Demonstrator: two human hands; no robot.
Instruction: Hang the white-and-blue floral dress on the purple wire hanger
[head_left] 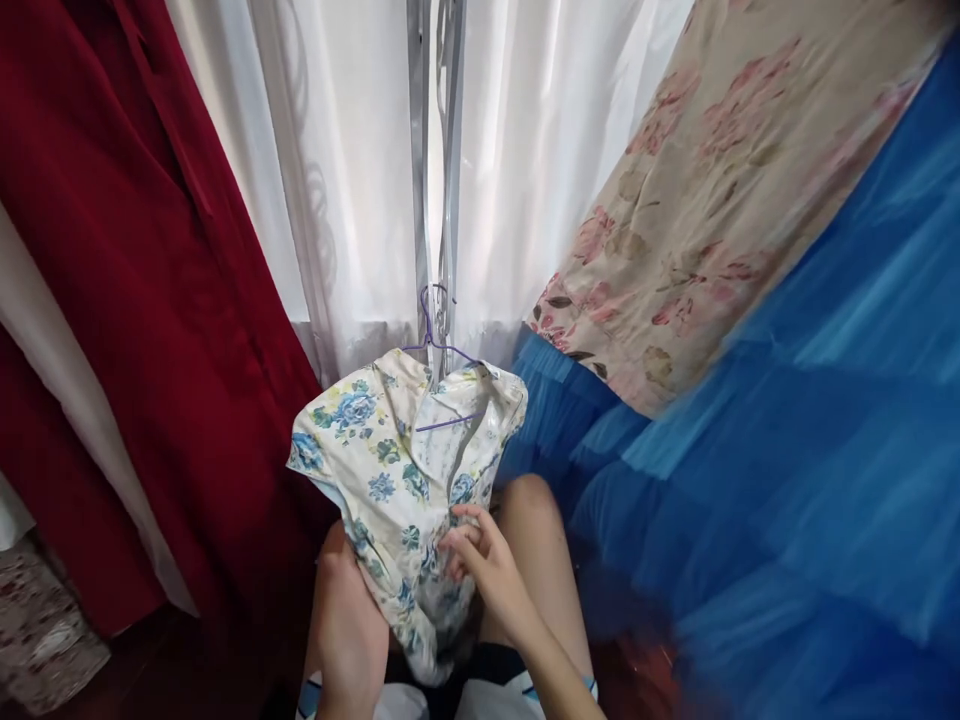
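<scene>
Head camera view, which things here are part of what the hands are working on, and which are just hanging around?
In hand:
floral blouse, on the purple hanger
left hand, gripping the blouse's lower edge
right hand, pinching its front

Just about:
red garment
white curtain
pink-flowered cloth
blue netting

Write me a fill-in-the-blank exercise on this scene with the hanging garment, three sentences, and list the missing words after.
1. The white garment with blue flower print hangs on a thin wire hanger whose colour is ____.
2. The left hand grips the garment's lower edge, while the right hand pinches the cloth with its ____.
3. To the left of the sheer white curtain hangs a large cloth coloured dark ____.

Missing words: purple; fingertips; red
</scene>
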